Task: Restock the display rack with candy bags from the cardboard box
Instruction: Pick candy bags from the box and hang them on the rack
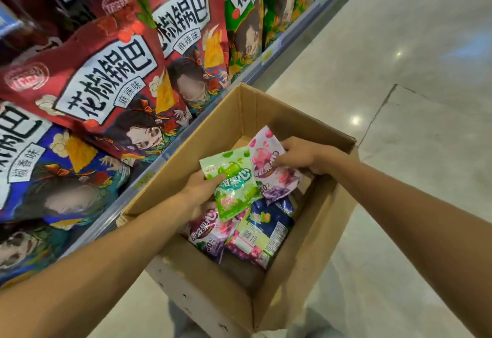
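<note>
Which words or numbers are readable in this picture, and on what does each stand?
"花椒锅巴", "麻辣味": red snack bag.
"椒香味": blue snack bag.
"果滋果心", "50%": purple candy bag in the cardboard box.
The barcode label and shelf price tags: too blurred to read.

We cannot see the left hand's fingers: the green candy bag covers them, only the thumb showing. The pink candy bag's left edge sits behind the green one, and the right hand hides its upper right corner. In the cardboard box the lower candy bags overlap one another. At far left the blue snack bag is cut off by the frame, and the shelf-rail price tags are too small to read.
</note>
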### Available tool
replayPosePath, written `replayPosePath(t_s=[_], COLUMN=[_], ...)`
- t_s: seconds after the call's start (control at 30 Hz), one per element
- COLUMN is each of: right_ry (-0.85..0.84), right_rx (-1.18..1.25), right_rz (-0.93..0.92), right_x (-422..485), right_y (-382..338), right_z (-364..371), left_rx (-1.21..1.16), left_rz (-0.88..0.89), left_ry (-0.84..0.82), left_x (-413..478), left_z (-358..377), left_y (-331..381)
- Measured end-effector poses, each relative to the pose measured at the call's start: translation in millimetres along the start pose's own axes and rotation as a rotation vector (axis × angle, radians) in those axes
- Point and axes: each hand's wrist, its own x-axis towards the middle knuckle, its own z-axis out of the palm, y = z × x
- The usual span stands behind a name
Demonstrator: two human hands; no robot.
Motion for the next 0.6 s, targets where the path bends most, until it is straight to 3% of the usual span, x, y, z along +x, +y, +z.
replayPosePath(t_s=[0.23, 0.3, 0.43, 0.6], right_ry=[-0.014, -0.013, 0.047, 0.149], right_rx=[0.413, 0.508, 0.642, 0.760], right_rz=[-0.032, -0.038, -0.036, -0.086], right_x=[-81, -118, -203, -323], right_y=[-24, -40, -90, -182], right_z=[-14, -11, -11, -31], left_rx=[-0.220, -0.214, -0.015, -0.019], left_rz=[-0.043, -0.010, 0.145, 0.282], left_ry=[-0.133, -0.081, 0.188, 0.151], left_x=[-77, -120, -214, -349], left_z=[-19, -15, -17, -43], left_y=[39, 60, 107, 181])
